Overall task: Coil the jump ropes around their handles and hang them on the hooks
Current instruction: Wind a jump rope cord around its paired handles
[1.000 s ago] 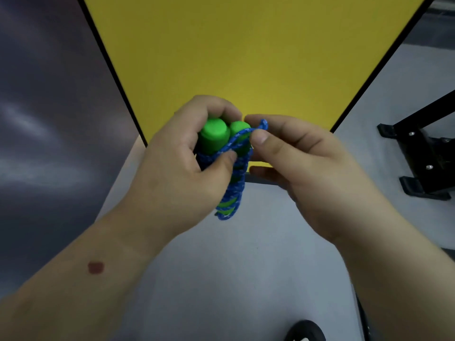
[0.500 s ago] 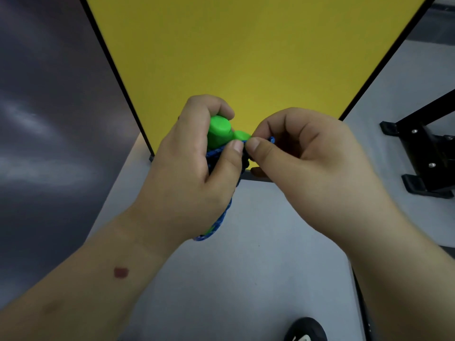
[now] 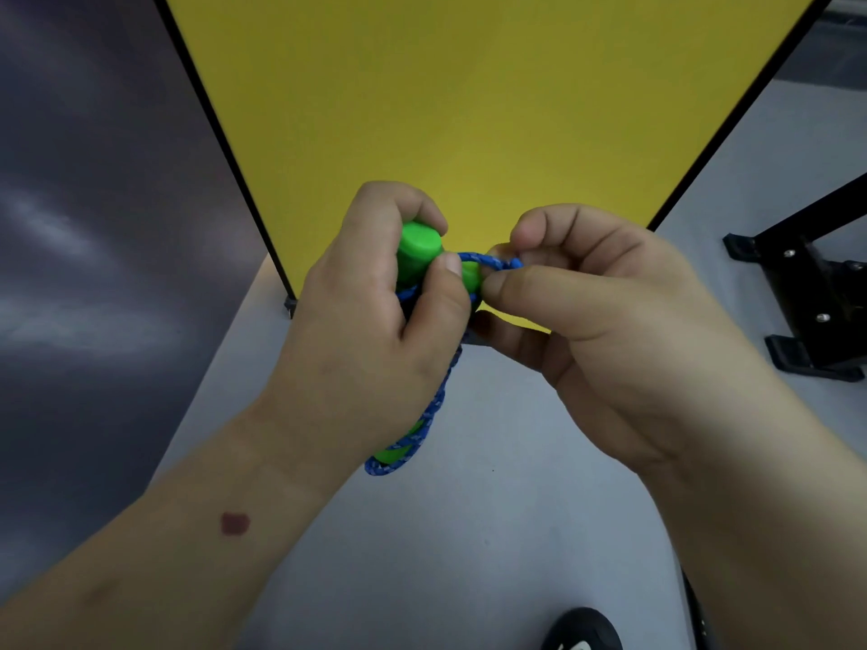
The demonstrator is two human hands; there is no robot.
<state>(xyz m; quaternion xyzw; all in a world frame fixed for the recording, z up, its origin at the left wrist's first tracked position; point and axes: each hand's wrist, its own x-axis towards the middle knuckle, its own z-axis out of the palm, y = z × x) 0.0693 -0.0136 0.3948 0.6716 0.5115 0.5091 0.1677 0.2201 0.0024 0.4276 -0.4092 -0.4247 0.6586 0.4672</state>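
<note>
My left hand (image 3: 370, 340) grips two green jump rope handles (image 3: 415, 251) held side by side, with blue patterned rope (image 3: 431, 410) wound around them. The lower ends of the handles and a rope turn stick out below my left palm. My right hand (image 3: 605, 330) pinches a short loop of the blue rope (image 3: 492, 261) between thumb and forefinger, just right of the handle tops. Most of the coil is hidden inside my left fist. No hooks are in view.
A yellow panel (image 3: 469, 110) with a black frame stands upright straight ahead. A black metal stand base (image 3: 816, 297) sits on the grey floor at the right. A dark shoe (image 3: 581, 631) shows at the bottom edge. A dark wall is at the left.
My right hand has curled and pulled a small loop of rope rightward off the handle tops. My left thumb shifted up over the rope; the handles tilted slightly.
</note>
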